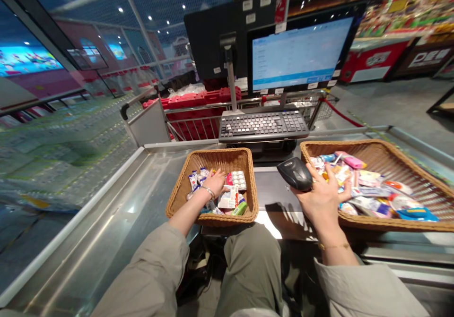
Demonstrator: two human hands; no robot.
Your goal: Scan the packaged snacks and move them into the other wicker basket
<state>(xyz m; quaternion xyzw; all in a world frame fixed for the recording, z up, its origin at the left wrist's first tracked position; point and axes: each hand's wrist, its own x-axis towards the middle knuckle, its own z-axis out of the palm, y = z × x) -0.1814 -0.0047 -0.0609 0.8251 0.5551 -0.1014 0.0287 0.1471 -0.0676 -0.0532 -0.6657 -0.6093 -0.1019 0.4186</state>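
Note:
My left hand reaches into the smaller wicker basket, fingers stretched out and apart over the packages, with no item visibly gripped. Around it lie small blue-and-white packets, a white blister-like pack with round cells, a white-and-red packet and a green packet. A black barcode scanner is held in my right hand, its head pointing left. That hand hangs over the left end of the larger wicker basket, near its colourful wrapped goods.
Behind the baskets stand a black keyboard and a lit monitor, beside a second screen seen from behind. The metal counter has a raised left edge. Shopping carts and stacked wrapped bottles are beyond.

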